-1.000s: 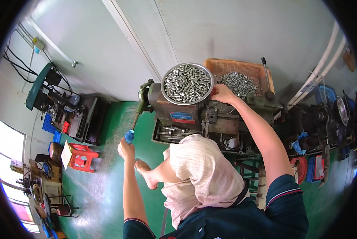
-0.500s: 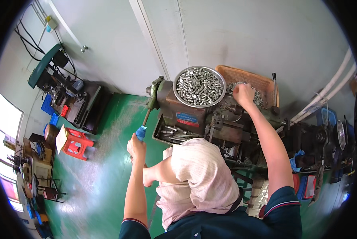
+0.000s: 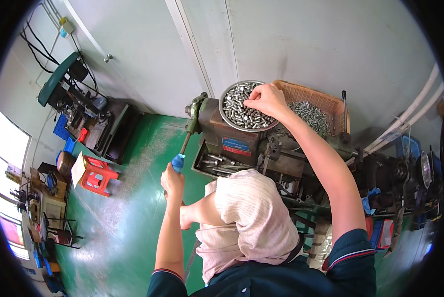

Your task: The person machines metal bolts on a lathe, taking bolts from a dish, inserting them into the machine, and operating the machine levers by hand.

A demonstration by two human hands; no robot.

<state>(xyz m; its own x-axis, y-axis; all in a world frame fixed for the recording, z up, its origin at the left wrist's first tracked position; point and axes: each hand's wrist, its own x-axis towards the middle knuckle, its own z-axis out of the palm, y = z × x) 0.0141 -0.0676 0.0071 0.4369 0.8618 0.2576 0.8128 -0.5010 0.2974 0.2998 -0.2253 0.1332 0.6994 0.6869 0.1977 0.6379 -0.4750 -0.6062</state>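
My left hand [image 3: 172, 182] is wrapped round the blue-covered grip [image 3: 178, 163] of a machine lever [image 3: 185, 143]. The lever slopes up to the green end of a small bench machine [image 3: 213, 121]. Above the machine, my right hand [image 3: 267, 100] is over the right part of a round steel bowl [image 3: 223, 117] heaped with small shiny metal pins [image 3: 241, 110]. Its thumb and fingertips are pinched together over the pins; whether a piece is between them is hidden. Beside the bowl, an orange plastic basket [image 3: 339, 105] holds many small metal parts [image 3: 311, 116].
A tray [image 3: 197, 166] of metal tools is at the machine's left foot. A black-knobbed lever [image 3: 344, 96] rises near the basket. Left across the green floor [image 3: 132, 193] are a red stool [image 3: 97, 175] and a drill press [image 3: 63, 81]. A pale wall [image 3: 301, 39] stands behind.
My right hand has moved left from the basket to above the bowl of pins. The left hand keeps its hold on the lever grip. The view has shifted slightly.
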